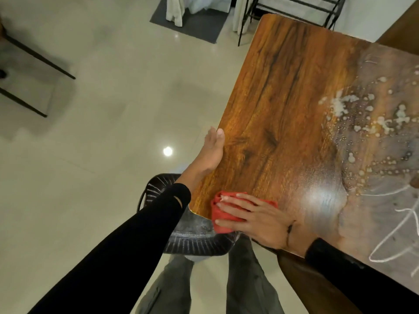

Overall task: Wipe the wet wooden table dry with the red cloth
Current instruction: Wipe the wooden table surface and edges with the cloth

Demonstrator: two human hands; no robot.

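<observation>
Right hand [256, 219] lies flat with straight, spread fingers pressing the red cloth [223, 214] onto the table [283, 105], the cloth bunched under and just beyond its fingertips at the table's near corner. Left hand [212, 150], well beyond the right one, rests open with straight fingers along the table's edge, holding nothing. Water drops [367, 123] and a wet sheen spread over the wood far behind the right hand's wrist side, while a dark stool [192, 236] stands on the floor just under the cloth.
</observation>
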